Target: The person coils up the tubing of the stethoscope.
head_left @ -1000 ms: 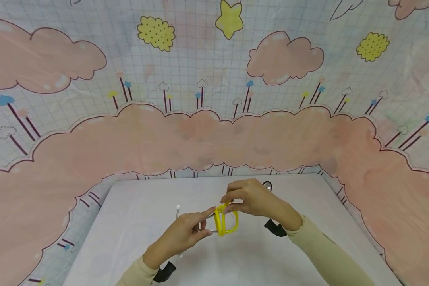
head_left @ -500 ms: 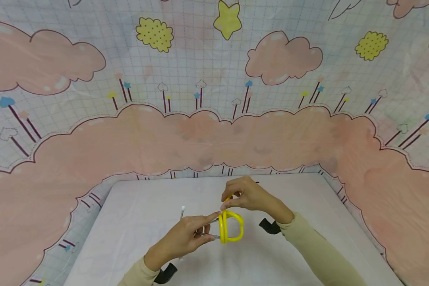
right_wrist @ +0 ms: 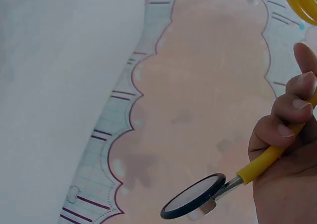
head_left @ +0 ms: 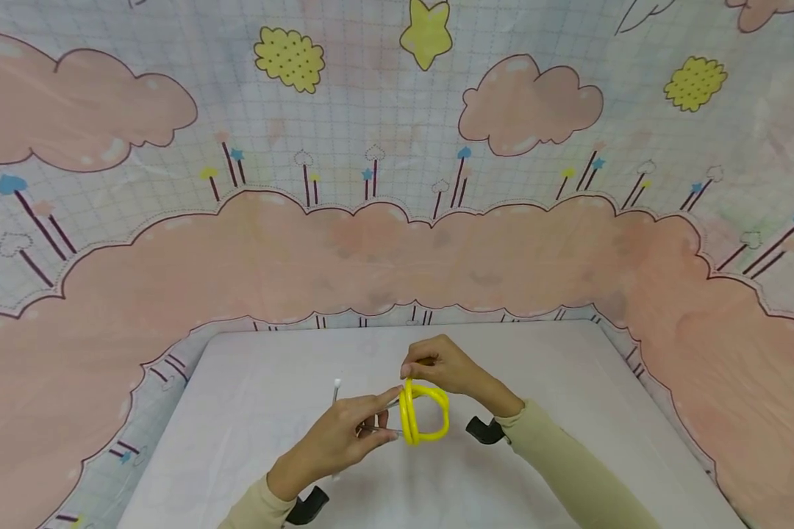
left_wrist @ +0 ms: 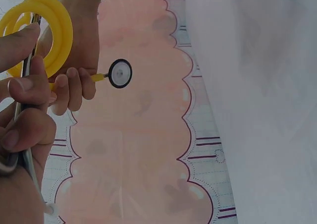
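A stethoscope with yellow tubing (head_left: 445,419) is held up over the table between both hands. My left hand (head_left: 344,430) grips its metal ear tubes, with the tubing looped around their far end. One white ear tip (head_left: 337,383) sticks up behind that hand. Above the loops, my right hand (head_left: 451,365) holds the free end of the tubing, fingers curled round it in the right wrist view. The round, dark-rimmed chest piece (right_wrist: 193,196) juts out beyond the right hand; in the head view it is hidden.
A white table (head_left: 251,382) lies under both hands. Behind it hangs a cloth (head_left: 397,257) printed with clouds and stars. Black wrist mounts (head_left: 485,430) sit below each forearm.
My right hand has moved left, toward the top of the loops, drawing the tube end with it. The chest piece, visible earlier behind that hand, has gone out of the head view. My left hand keeps its grip.
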Available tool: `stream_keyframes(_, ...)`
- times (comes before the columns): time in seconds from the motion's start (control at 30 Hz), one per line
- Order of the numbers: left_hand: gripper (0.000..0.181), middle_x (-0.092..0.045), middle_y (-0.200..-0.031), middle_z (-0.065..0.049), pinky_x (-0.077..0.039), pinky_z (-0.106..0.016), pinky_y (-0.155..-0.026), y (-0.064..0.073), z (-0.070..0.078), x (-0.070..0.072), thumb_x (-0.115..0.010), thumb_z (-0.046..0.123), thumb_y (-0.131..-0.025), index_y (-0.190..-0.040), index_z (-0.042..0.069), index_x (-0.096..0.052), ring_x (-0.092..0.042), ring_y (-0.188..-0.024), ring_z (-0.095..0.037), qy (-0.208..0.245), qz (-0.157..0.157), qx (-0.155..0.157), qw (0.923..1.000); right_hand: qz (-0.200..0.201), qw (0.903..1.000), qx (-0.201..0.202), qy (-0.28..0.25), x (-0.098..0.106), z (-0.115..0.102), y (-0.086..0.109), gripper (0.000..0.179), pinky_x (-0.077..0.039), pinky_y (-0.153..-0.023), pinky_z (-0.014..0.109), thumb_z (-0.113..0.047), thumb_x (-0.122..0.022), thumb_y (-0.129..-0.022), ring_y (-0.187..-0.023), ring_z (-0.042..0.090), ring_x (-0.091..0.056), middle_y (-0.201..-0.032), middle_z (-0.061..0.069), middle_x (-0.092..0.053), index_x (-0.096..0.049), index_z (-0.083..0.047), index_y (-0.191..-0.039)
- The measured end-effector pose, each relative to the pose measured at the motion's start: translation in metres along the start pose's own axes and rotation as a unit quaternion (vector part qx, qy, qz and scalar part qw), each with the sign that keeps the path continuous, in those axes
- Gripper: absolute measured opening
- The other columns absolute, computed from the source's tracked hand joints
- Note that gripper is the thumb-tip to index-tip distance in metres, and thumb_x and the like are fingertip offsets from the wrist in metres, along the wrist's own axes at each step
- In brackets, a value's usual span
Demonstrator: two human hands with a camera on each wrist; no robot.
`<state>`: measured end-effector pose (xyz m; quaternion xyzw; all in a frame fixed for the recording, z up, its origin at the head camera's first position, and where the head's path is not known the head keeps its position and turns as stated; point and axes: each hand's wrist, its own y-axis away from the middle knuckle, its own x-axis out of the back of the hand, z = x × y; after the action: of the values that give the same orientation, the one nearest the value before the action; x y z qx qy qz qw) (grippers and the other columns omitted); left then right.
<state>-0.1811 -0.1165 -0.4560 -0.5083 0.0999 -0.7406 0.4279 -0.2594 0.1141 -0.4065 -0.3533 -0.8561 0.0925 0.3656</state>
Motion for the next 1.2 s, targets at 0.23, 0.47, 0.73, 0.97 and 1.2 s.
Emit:
stream_keyframes(0.23,0.062,-0.061,-0.078,0.004,-0.037,-0.006,-0.051,-0.001,-0.006,0.001,-0.076,0.011,-0.085,-0.141,0.004,-0.052,-0.04,-0.058,0.006,0.017,0.059,0.015,0.998,0.02,0.9996,-0.003,-0.021,-0.004,-0.01,0.002,0.028,-0.047,-0.062,0.019,-0.012,-0.049,-0.103,-0.066,0.0,-0.049,-0.076,0.016,-0.066,-0.069,0.003,-0.089)
stream_keyframes(0.47,0.065,-0.062,-0.077,0.003,-0.04,-0.01,-0.049,-0.001,-0.008,0.002,-0.078,0.008,-0.082,-0.142,0.004,-0.051,-0.04,-0.058,0.007,0.018,0.088,0.053,0.9946,0.053,0.9977,-0.04,0.017,-0.012,-0.001,0.007,0.022,-0.054,-0.07,0.027,0.001,-0.049,-0.1,-0.075,0.003,-0.054,-0.084,0.014,-0.068,-0.07,0.003,-0.106)
stream_keyframes(0.73,0.066,-0.061,-0.076,0.005,-0.041,-0.012,-0.048,-0.002,-0.013,0.005,-0.078,0.009,-0.082,-0.142,0.004,-0.051,-0.041,-0.056,0.006,0.004,0.118,0.074,0.9902,0.061,0.9914,-0.103,0.053,-0.019,0.025,0.013,0.028,-0.053,-0.07,0.024,-0.001,-0.055,-0.098,-0.075,0.011,-0.055,-0.084,0.007,-0.064,-0.066,-0.004,-0.123)
stream_keyframes(0.97,0.067,-0.061,-0.076,0.005,-0.041,-0.011,-0.048,-0.002,-0.016,0.005,-0.079,0.007,-0.081,-0.142,0.006,-0.051,-0.042,-0.056,0.006,0.004,0.137,0.081,0.9872,0.072,0.9891,-0.11,0.066,-0.022,0.026,0.016,0.015,-0.054,-0.069,0.023,-0.009,-0.059,-0.098,-0.076,0.01,-0.059,-0.084,0.007,-0.065,-0.067,-0.007,-0.11)
stream_keyframes(1.2,0.066,-0.061,-0.074,0.004,-0.041,-0.015,-0.047,-0.002,-0.018,0.008,-0.079,0.01,-0.082,-0.142,0.006,-0.052,-0.043,-0.055,0.002,0.008,0.167,0.116,0.979,0.065,0.9838,-0.15,0.074,-0.027,0.022,0.023,0.024,-0.056,-0.077,0.025,-0.017,-0.06,-0.099,-0.087,0.016,-0.068,-0.1,0.006,-0.073,-0.064,-0.009,-0.121)
